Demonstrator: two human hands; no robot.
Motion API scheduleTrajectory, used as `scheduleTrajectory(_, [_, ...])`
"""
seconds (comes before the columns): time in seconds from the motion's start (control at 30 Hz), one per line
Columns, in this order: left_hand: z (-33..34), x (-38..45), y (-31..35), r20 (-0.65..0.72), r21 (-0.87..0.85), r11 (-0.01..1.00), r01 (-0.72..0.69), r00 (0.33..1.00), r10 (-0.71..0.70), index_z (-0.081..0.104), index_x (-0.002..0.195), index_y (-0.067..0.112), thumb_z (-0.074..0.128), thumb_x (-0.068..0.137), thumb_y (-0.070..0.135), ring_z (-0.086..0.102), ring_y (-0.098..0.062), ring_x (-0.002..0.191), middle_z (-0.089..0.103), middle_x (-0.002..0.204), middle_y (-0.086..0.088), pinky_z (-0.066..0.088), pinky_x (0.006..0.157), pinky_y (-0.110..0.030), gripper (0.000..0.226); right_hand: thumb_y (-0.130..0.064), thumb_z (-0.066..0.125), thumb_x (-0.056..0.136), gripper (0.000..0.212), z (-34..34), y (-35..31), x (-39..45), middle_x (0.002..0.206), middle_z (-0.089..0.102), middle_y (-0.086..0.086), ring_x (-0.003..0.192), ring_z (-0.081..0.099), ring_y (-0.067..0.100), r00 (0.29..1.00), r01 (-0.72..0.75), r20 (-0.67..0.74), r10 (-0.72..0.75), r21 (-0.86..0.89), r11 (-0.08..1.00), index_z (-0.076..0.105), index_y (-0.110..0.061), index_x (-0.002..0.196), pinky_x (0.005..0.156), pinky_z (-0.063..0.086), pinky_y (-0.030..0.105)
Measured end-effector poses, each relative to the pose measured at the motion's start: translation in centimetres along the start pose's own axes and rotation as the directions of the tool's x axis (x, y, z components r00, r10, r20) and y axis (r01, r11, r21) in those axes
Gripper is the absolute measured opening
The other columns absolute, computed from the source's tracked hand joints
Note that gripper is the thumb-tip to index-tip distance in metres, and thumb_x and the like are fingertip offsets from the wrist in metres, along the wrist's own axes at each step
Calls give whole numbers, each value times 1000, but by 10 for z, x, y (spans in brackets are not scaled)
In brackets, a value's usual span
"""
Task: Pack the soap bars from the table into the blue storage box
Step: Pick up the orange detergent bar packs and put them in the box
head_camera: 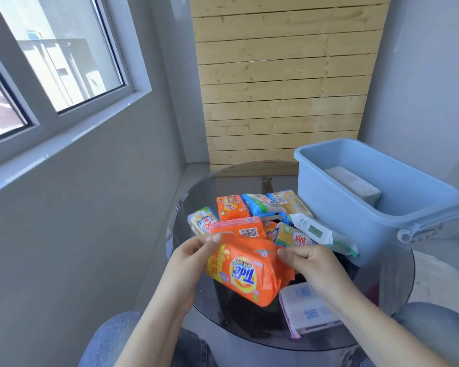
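An orange Tide soap pack [249, 271] is lifted above the round glass table [392, 308], held at its two ends. My left hand [196, 254] pinches its left end and my right hand [306, 263] pinches its right end. Behind it lies a pile of several wrapped soap bars [252, 210] in orange, yellow, blue and white wrappers. The blue storage box [337, 207] stands at the table's right side, with one grey-white bar [353, 185] inside. A white and pink pack [306, 307] lies on the glass under my right forearm.
A grey wall with a window is on the left. A wooden slat panel [281, 83] leans behind the table. My knees in jeans show at the bottom. The box's handle [419, 233] sticks out toward the right.
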State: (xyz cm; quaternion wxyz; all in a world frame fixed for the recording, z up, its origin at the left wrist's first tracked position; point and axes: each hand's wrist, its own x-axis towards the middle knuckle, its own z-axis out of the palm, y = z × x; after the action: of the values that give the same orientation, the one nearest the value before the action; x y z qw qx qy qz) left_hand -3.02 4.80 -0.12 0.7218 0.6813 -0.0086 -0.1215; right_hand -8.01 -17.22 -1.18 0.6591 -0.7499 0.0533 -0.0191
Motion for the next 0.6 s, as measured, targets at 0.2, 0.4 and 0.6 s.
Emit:
scheduleTrajectory(0.2, [26,18,27,186,-240,970,24,982,21,64,107,5,69,68,36,73,-20,72,75,87,-10,58,60,-29,50,-43,73,54,31,-16,-19,7,74,77,4,66,73,12,998,-49,-33,58,215,975,80,-17,68,56,54,17])
scheduleTrajectory(0.4, [51,35,33,366,-352,932,88,929,51,59,127,27,92,50,39,73,-26,94,75,110,-7,60,71,-40,84,-46,76,48,44,-33,-30,9,78,77,14,71,71,22,986,11,-159,38,296,955,79,-10,73,65,56,28])
scheduleTrajectory(0.6, [74,50,52,380,-223,973,59,924,31,53,131,34,81,66,35,71,-25,90,75,100,-6,61,75,-42,71,-62,65,54,59,-61,-50,10,75,73,6,64,66,15,997,0,-74,12,161,987,77,-11,80,62,53,28])
